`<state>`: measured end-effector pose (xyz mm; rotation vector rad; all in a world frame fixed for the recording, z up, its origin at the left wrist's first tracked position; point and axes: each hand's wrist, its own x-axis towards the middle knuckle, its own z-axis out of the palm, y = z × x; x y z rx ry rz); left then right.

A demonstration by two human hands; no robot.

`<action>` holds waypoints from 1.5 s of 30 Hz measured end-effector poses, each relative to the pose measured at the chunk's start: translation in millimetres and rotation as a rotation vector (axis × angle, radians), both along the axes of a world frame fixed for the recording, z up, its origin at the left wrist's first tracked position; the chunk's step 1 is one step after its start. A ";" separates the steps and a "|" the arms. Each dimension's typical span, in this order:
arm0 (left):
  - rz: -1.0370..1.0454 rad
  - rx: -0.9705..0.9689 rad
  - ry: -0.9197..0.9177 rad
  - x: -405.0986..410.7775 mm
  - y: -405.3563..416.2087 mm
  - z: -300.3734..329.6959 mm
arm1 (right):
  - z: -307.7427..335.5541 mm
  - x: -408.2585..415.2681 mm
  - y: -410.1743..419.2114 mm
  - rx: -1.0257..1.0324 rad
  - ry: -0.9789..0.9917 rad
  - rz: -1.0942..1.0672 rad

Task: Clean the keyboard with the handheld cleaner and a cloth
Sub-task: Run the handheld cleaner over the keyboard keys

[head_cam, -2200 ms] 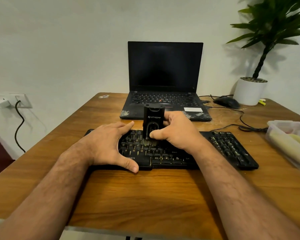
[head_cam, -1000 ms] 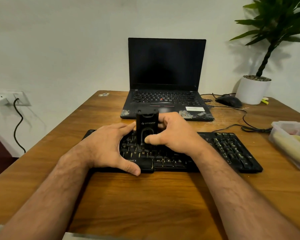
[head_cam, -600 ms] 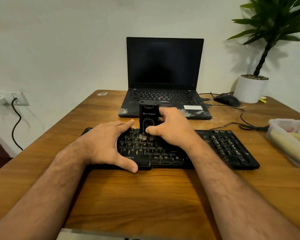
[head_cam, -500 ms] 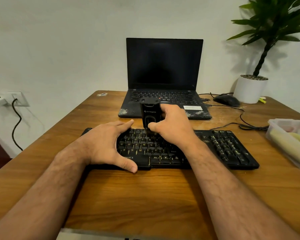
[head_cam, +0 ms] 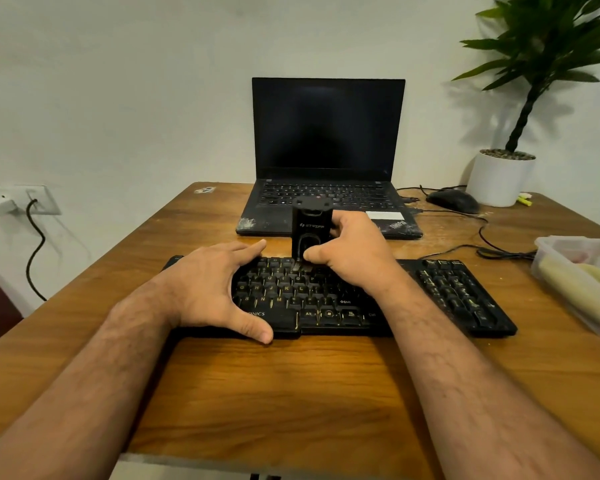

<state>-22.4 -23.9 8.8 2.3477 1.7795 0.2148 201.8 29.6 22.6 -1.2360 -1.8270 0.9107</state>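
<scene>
Your right hand (head_cam: 352, 252) curls around the black handheld cleaner (head_cam: 311, 233), thumb pressed on its front face, holding it upright with its lower end on the top key rows of the keyboard (head_cam: 343, 299). Your left hand (head_cam: 212, 289) lies spread and relaxed over the keyboard's left part, fingers straight, thumb at the near edge, grasping nothing. Both forearms reach forward over the wooden desk (head_cam: 291, 393). That keyboard is black with yellowish legends and lies across the desk, in front of an open laptop (head_cam: 328, 133) with a dark screen.
</scene>
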 end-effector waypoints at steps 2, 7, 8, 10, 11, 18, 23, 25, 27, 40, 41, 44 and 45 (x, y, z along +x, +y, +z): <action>0.000 0.001 0.003 0.3 -0.4 0.0 | -0.4 -1.5 4.8 0.046 -0.029 -0.094; 0.003 0.005 -0.006 -0.5 -0.6 -0.6 | -0.5 0.0 5.1 0.023 -0.024 0.010; 0.004 0.003 -0.008 -0.5 -0.2 -0.5 | -2.2 -1.8 4.0 0.033 -0.055 0.030; 0.010 -0.008 -0.008 -0.1 -0.6 0.1 | -5.0 -6.6 6.6 0.088 -0.086 -0.027; 0.011 -0.010 -0.008 0.3 -1.0 0.5 | -5.7 -8.6 8.4 0.118 -0.090 -0.075; 0.003 0.006 -0.018 1.4 -2.7 1.1 | -8.9 -16.1 10.8 0.111 -0.096 -0.009; 0.010 -0.002 -0.037 2.2 -3.2 1.6 | -3.3 -4.7 14.7 0.069 -0.048 -0.070; 0.008 -0.005 -0.036 1.9 -2.9 1.5 | -2.1 -2.6 10.6 0.027 -0.032 -0.002; 0.007 -0.003 -0.032 1.8 -3.0 1.4 | -3.3 -3.8 10.7 0.040 -0.063 -0.046; 0.016 -0.009 -0.047 1.1 -2.0 0.4 | -4.1 10.7 17.5 0.049 -0.057 -0.237; 0.016 -0.010 -0.047 1.2 -2.5 0.8 | -2.9 11.6 18.1 0.070 -0.061 -0.249; 0.010 -0.001 -0.039 0.6 -2.7 0.7 | 0.4 15.4 13.3 0.062 -0.053 -0.154; 0.007 0.002 -0.036 0.4 -2.5 0.5 | 0.7 15.1 9.7 0.040 -0.046 -0.098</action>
